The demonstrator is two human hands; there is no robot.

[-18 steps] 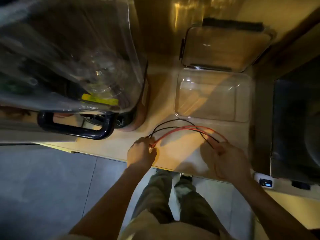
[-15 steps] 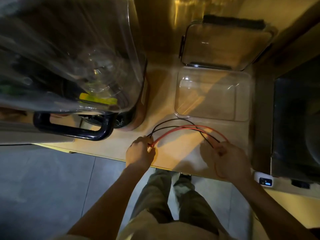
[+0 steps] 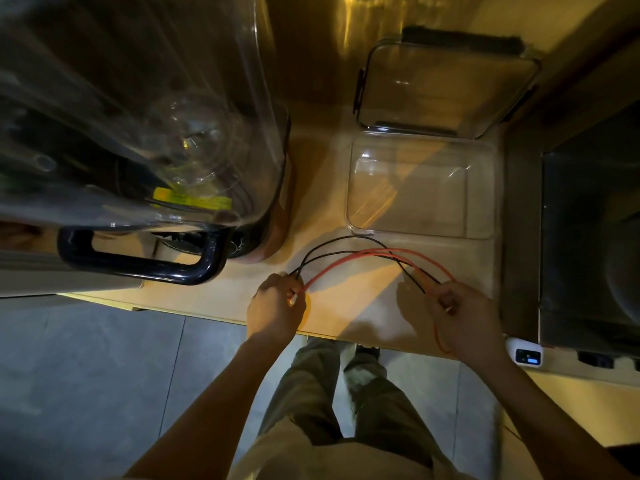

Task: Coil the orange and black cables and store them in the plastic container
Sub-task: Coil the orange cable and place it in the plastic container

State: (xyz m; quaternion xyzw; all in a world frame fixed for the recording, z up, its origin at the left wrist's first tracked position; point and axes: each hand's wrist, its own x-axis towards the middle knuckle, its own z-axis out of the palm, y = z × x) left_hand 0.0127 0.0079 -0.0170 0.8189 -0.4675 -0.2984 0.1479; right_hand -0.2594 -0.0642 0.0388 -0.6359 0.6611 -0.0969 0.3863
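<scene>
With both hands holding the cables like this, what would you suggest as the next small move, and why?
Probably bring the right hand across to the left hand, folding the arc into a first loop. The orange cable and black cable span both hands uncoiled, and the plastic container behind them sits open, with nothing visible inside.

Clear glossy plastic container [image 3: 479, 188] on a smooth wooden counter [image 3: 332, 188].

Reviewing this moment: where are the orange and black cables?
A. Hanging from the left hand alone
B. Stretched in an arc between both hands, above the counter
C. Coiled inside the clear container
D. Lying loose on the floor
B: the orange cable and black cable arc from the left hand to the right hand, short of the plastic container, which holds nothing.
</scene>
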